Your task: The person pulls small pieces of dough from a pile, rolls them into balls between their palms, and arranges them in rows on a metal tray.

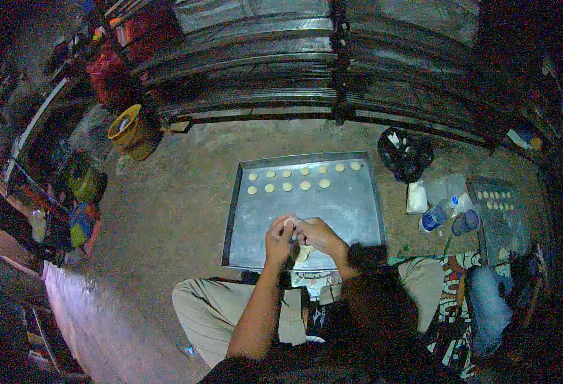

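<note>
1 dough bit (pixel 288 223), axis unclear, pinched by L hand (pixel 277 239) & R hand (pixel 320 235) over tray (pixel 249 226), long L–R.

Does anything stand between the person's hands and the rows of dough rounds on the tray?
Nothing visible does: the left hand and right hand are close together over the tray, and only its surface shows between them and the nearer row of dough rounds.

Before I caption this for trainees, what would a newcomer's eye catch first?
Probably the large rectangular grey metal tray at centre, with two rows of round, pale dough-like pieces along its far side. The bare left hand and right hand meet over its near half. A yellow bucket stands out at upper left.
</note>
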Motion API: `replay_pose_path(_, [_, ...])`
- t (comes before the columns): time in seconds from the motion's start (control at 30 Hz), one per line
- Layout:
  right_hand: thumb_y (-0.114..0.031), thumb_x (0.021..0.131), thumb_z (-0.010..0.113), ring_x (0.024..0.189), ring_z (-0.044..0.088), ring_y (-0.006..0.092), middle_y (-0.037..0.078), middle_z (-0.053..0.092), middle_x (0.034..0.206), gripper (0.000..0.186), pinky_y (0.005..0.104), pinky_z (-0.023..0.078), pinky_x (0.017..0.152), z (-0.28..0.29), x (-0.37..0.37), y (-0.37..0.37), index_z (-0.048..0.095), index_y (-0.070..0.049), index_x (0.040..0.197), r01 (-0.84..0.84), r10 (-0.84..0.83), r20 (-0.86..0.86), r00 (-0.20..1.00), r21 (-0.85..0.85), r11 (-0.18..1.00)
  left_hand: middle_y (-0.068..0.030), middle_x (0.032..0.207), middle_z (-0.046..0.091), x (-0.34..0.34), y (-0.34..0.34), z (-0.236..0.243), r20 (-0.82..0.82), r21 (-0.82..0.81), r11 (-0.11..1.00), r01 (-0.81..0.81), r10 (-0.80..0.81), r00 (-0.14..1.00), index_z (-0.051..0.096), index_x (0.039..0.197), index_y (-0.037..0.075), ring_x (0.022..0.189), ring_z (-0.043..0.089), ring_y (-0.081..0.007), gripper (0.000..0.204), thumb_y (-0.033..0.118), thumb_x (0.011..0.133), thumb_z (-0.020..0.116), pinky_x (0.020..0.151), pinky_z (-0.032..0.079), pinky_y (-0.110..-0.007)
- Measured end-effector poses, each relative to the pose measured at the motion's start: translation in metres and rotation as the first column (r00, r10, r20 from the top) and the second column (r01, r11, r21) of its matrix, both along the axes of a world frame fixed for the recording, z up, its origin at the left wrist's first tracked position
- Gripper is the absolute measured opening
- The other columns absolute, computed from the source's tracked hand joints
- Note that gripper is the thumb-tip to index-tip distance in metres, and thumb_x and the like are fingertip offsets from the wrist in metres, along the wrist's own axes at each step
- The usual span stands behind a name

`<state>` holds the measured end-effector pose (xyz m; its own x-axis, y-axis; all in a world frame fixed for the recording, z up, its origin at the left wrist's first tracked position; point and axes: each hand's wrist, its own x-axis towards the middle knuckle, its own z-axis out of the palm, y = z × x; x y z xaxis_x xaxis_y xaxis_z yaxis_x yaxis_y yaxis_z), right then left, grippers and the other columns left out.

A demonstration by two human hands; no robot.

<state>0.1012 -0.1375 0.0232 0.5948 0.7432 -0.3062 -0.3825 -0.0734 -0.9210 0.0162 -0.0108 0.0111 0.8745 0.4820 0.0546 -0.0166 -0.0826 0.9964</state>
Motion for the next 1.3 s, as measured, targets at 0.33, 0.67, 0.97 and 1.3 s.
replay_pose_path(0.33, [-0.024,0.098,0.059,0.078,0.061,0.0114,0.003,0.067,0.088,0.026,0.0275,0.048,0.067,0.013,-0.001,-0.003,0.069,0.0,0.101,0.128,-0.133,0.078,0.988,0.071,0.989,-0.0113,0.128,0.06,-0.011,-0.019,0.045,0.097,-0.454,0.864,0.215,-0.193,0.977,0.055,0.136,0.003,0.107,0.059,-0.0197,0.042,0.029,0.102,0.053,0.094,0.047,-0.032])
replay_pose_path(0.67, [-0.027,0.102,0.053,0.068,0.055,0.0119,0.004,0.062,0.081,0.032,0.0275,0.047,0.063,-0.003,-0.009,0.013,0.064,0.003,0.098,0.024,-0.023,0.061,0.998,-0.013,1.0,-0.0062,0.098,0.069,-0.009,0.003,0.016,-0.064,-0.437,0.894,-0.094,0.073,0.995,0.067,0.11,0.001,0.081,0.063,-0.0134,0.025,0.022,0.1,0.059,0.07,0.053,-0.028])
replay_pose_path(0.97, [-0.037,0.1,0.056,0.075,0.058,0.0108,-0.001,0.064,0.086,0.036,0.0254,0.046,0.066,0.003,-0.007,0.005,0.067,-0.004,0.11,0.059,-0.062,0.029,0.998,0.103,0.993,-0.0113,0.122,0.064,-0.006,-0.017,0.035,0.162,-0.671,0.723,0.162,-0.07,0.984,0.057,0.132,0.002,0.107,0.063,-0.0218,0.036,0.019,0.102,0.053,0.094,0.05,-0.034])
replay_pose_path(1.3, [-0.041,0.102,0.049,0.062,0.051,0.0105,0.0,0.058,0.069,0.046,0.0272,0.044,0.06,-0.046,0.0,0.02,0.066,-0.002,0.085,0.172,-0.092,0.486,0.869,-0.122,0.978,-0.0054,0.09,0.066,-0.001,-0.018,0.022,-0.091,-0.305,0.951,-0.061,0.034,0.995,0.064,0.119,0.004,0.077,0.06,-0.0126,0.027,0.023,0.1,0.056,0.066,0.048,-0.027])
